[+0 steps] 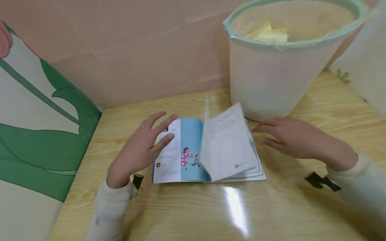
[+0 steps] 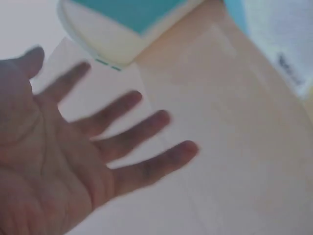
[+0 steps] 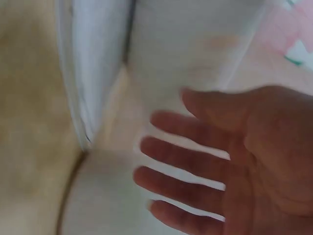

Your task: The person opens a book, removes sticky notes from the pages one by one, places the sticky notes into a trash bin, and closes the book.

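Note:
An open booklet [image 1: 190, 137] lies on the wooden table, its left side showing a white text strip and a blue page with cartoon figures. On its right side, loose white pages [image 1: 227, 144] stand partly lifted and curled. My left hand [image 1: 135, 154] hovers over the booklet's left edge, fingers spread and holding nothing. Just beyond the right edge is my right hand [image 1: 297, 139], fingers extended, with nothing in its grasp. Both palms appear bare in the wrist views: the left hand [image 2: 98, 152] with spread fingers, the right hand [image 3: 210, 161] with fingers slightly apart.
Behind the booklet, at the right, stands a tall whitish bin [image 1: 268, 77] with a green rim and yellow paper [image 1: 269, 33] inside. A pink wall [image 1: 144, 50] rises behind the table [image 1: 181, 214]. A green leaf-patterned surface [image 1: 33, 147] borders the left.

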The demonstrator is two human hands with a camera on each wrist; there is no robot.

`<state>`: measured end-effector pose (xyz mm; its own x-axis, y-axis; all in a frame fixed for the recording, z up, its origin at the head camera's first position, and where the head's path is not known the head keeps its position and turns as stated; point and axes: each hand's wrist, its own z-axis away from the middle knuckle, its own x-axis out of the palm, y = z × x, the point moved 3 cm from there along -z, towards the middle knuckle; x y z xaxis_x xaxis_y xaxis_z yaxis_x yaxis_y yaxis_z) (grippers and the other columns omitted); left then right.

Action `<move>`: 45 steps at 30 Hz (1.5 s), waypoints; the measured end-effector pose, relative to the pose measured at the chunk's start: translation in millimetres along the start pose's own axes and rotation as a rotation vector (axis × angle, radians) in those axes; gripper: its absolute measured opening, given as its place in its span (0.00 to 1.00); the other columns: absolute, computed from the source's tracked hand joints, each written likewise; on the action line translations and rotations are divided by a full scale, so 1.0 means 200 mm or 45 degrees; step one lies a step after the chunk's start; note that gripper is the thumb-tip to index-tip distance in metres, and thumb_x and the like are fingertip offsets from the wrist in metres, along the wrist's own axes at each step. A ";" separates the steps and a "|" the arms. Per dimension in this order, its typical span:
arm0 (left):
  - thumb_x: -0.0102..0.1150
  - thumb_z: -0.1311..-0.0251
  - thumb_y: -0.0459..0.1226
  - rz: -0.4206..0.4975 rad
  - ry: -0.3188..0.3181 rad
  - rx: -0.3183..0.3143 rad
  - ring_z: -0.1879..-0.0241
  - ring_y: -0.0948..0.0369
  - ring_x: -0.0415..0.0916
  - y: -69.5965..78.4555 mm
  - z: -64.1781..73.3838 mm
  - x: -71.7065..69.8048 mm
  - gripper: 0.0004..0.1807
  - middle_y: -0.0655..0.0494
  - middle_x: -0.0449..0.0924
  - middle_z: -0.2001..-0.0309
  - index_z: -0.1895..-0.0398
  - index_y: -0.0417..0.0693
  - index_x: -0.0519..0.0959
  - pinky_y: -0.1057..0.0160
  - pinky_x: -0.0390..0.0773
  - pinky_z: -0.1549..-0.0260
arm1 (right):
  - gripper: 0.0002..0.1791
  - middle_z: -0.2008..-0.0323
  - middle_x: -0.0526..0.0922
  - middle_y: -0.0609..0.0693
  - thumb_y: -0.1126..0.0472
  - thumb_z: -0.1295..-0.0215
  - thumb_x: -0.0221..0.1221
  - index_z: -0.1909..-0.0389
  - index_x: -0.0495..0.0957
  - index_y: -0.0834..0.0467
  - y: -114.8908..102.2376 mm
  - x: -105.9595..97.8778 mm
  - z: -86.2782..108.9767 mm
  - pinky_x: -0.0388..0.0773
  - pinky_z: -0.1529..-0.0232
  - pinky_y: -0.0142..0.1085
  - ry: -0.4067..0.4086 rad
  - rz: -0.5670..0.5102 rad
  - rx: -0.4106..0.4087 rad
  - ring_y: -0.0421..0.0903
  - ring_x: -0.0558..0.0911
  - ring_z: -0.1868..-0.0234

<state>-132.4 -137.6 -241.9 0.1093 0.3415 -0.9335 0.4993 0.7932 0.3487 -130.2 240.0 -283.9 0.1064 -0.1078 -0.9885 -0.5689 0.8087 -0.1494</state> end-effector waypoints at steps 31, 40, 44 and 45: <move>0.52 0.31 0.57 -0.049 -0.500 0.101 0.33 0.54 0.68 0.33 0.02 0.62 0.30 0.49 0.65 0.30 0.28 0.61 0.68 0.52 0.75 0.39 | 0.38 0.35 0.75 0.54 0.27 0.38 0.53 0.35 0.74 0.46 -0.30 0.24 -0.09 0.73 0.41 0.60 -0.192 -0.157 -0.245 0.60 0.75 0.37; 0.52 0.29 0.46 -0.223 -0.406 -0.088 0.32 0.52 0.67 0.12 -0.22 0.64 0.24 0.47 0.68 0.32 0.31 0.57 0.70 0.43 0.75 0.41 | 0.34 0.37 0.74 0.65 0.41 0.36 0.63 0.37 0.71 0.59 -0.35 0.32 -0.44 0.73 0.40 0.59 -0.139 -0.011 -0.165 0.63 0.76 0.38; 0.46 0.28 0.40 -0.278 -0.465 -0.235 0.28 0.44 0.62 0.01 -0.38 0.66 0.25 0.42 0.66 0.28 0.29 0.54 0.68 0.45 0.70 0.34 | 0.32 0.37 0.74 0.66 0.42 0.31 0.58 0.37 0.70 0.62 -0.30 0.37 -0.69 0.73 0.40 0.58 -0.201 -0.017 -0.101 0.63 0.76 0.37; 0.46 0.28 0.40 -0.277 -0.485 -0.271 0.27 0.42 0.60 -0.02 -0.42 0.67 0.26 0.40 0.65 0.28 0.28 0.53 0.67 0.45 0.68 0.33 | 0.33 0.34 0.72 0.67 0.42 0.29 0.56 0.35 0.69 0.63 -0.29 0.38 -0.74 0.72 0.38 0.58 -0.230 -0.026 -0.068 0.63 0.73 0.34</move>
<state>-192.4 -51.7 -360.5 0.3484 -0.0212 -0.9371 0.3632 0.9247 0.1141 -210.1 99.8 -353.9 0.2601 -0.0145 -0.9655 -0.6072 0.7750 -0.1752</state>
